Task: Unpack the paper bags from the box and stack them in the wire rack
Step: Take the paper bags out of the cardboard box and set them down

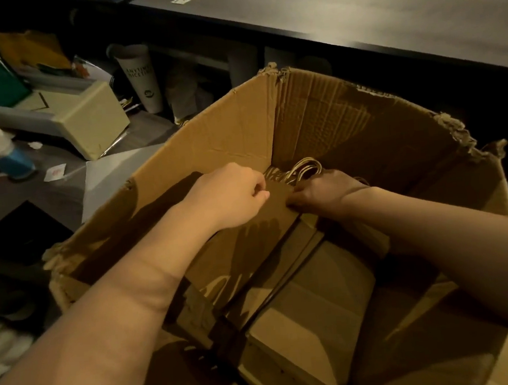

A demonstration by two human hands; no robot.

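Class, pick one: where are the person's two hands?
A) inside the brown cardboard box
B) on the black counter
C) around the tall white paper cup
A: the left hand and right hand grip the flat brown paper bags down inside the brown cardboard box.

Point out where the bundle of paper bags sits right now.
In the head view, the paper bags sit inside the cardboard box, toward its far corner, with the left hand and right hand holding their top edge.

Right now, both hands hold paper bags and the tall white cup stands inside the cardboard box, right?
No. The head view shows the tall white paper cup outside the brown cardboard box, behind it. The left hand and right hand do hold flat brown paper bags.
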